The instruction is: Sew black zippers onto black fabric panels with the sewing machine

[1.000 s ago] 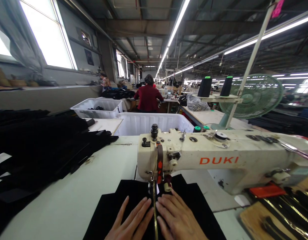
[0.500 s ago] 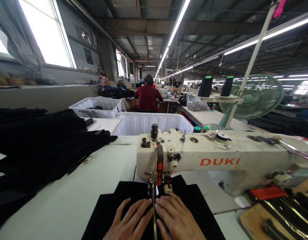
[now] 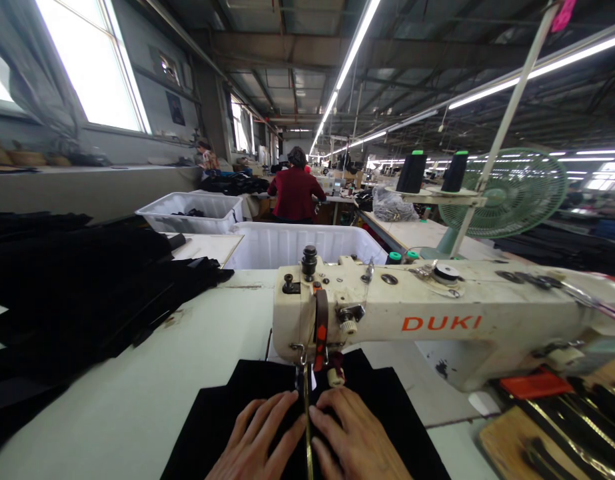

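both hands (image 3: 307, 440) flat, fingers spread, on black fabric (image 3: 387, 413)

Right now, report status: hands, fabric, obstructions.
Left hand and right hand flat on black fabric. Fabric under sewing machine needle. Nothing between fingers and needle.
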`<state>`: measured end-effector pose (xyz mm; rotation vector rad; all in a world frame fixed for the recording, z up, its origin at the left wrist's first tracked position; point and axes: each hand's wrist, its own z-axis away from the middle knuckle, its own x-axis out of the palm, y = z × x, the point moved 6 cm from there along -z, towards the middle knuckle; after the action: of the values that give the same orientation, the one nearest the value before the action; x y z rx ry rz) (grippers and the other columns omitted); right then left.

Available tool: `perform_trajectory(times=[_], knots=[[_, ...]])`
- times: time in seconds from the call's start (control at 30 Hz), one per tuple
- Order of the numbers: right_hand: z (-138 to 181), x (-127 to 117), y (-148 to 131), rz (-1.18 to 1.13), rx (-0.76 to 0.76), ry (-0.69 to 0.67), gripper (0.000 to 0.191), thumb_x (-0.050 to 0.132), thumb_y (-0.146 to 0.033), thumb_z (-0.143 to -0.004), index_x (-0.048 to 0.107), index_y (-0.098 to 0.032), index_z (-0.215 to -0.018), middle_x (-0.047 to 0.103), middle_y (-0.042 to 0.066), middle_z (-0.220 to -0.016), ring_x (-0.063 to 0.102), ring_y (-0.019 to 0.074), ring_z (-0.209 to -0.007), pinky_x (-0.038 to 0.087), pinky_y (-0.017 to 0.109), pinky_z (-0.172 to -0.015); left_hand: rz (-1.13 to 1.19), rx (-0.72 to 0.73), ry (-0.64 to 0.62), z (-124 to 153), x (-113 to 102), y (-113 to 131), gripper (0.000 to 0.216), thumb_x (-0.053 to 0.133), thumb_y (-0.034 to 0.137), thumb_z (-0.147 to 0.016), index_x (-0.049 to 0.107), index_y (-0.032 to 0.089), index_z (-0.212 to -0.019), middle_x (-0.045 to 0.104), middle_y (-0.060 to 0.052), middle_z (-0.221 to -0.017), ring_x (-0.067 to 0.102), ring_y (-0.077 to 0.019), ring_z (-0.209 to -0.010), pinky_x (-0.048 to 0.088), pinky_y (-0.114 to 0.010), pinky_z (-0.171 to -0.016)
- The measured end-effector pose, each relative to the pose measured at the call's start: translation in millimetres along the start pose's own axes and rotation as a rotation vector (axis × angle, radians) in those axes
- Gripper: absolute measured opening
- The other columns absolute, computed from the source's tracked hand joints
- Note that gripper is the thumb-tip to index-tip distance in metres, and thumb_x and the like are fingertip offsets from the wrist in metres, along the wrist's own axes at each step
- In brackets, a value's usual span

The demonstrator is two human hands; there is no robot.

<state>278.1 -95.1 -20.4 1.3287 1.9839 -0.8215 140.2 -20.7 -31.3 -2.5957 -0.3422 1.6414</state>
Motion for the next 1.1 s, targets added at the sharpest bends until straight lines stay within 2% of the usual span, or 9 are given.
perform_trajectory(times=[0.13, 0.3, 0.4, 0.5, 0.7, 0.97, 1.1], knots=[[0, 0, 1, 0.021, 0.003, 0.005, 0.031, 0.061, -0.012, -0.080, 0.064, -0.017, -0.111, 0.066, 0.009, -0.102, 0.065, 0.0245, -0.093, 0.059, 0.037, -0.088, 0.014, -0.016, -0.021, 1, 2, 1, 0.047, 0.057, 0.027, -0.096, 0.049, 0.023, -0.142, 0.059, -0.010, -0.136, 0.055, -0.0276, -0.123, 0.049, -0.037, -0.100], [-3, -7, -2, 0.033, -0.043, 0.048, 0.023, 0.056, -0.015, -0.089, 0.066, -0.016, -0.110, 0.070, 0.008, -0.108, 0.067, 0.0215, -0.098, 0.055, 0.035, -0.097, 0.008, 0.014, -0.025, 1, -4, 0, 0.051, 0.054, 0.037, -0.100, 0.044, 0.019, -0.147, 0.057, -0.011, -0.140, 0.053, -0.0252, -0.127, 0.045, -0.034, -0.106], [-4, -8, -5, 0.058, -0.117, 0.017, 0.024, 0.052, -0.015, -0.095, 0.065, -0.014, -0.115, 0.070, 0.007, -0.118, 0.066, 0.0194, -0.108, 0.049, 0.032, -0.104, 0.004, 0.042, -0.024, 2, -5, 1, 0.051, 0.049, 0.041, -0.103, 0.042, 0.019, -0.148, 0.056, -0.009, -0.142, 0.053, -0.0231, -0.129, 0.043, -0.033, -0.108], [-5, -7, -5, 0.065, -0.144, -0.012, 0.025, 0.053, -0.015, -0.095, 0.064, -0.012, -0.118, 0.070, 0.008, -0.120, 0.066, 0.0198, -0.111, 0.047, 0.033, -0.106, -0.032, 0.070, -0.037, 0, -6, 1, 0.048, 0.046, 0.039, -0.104, 0.044, 0.017, -0.146, 0.057, -0.009, -0.141, 0.053, -0.0224, -0.129, 0.044, -0.032, -0.107], [-20, -2, 6, -0.007, -0.030, -0.078, 0.031, 0.051, -0.010, -0.092, 0.063, -0.019, -0.120, 0.069, 0.006, -0.120, 0.066, 0.0205, -0.111, 0.045, 0.041, -0.108, 0.031, -0.018, -0.046, -14, -17, -6, 0.065, 0.066, 0.032, -0.088, 0.043, 0.018, -0.147, 0.053, -0.010, -0.145, 0.051, -0.0283, -0.130, 0.044, -0.042, -0.108], [-22, 4, 15, -0.035, 0.006, -0.103, 0.035, 0.048, -0.010, -0.094, 0.059, -0.021, -0.125, 0.069, 0.006, -0.119, 0.066, 0.0253, -0.109, 0.047, 0.053, -0.104, 0.054, -0.071, -0.063, -21, -18, -10, 0.073, 0.071, 0.026, -0.076, 0.046, 0.015, -0.144, 0.053, -0.013, -0.144, 0.050, -0.0312, -0.131, 0.044, -0.045, -0.109], [-20, 6, 15, -0.047, -0.019, -0.113, 0.037, 0.047, -0.010, -0.095, 0.058, -0.020, -0.128, 0.069, 0.007, -0.119, 0.066, 0.0247, -0.110, 0.046, 0.049, -0.106, 0.088, -0.058, -0.103, -24, -23, -9, 0.072, 0.067, 0.019, -0.075, 0.046, 0.015, -0.144, 0.052, -0.015, -0.144, 0.051, -0.0321, -0.131, 0.044, -0.046, -0.108]])
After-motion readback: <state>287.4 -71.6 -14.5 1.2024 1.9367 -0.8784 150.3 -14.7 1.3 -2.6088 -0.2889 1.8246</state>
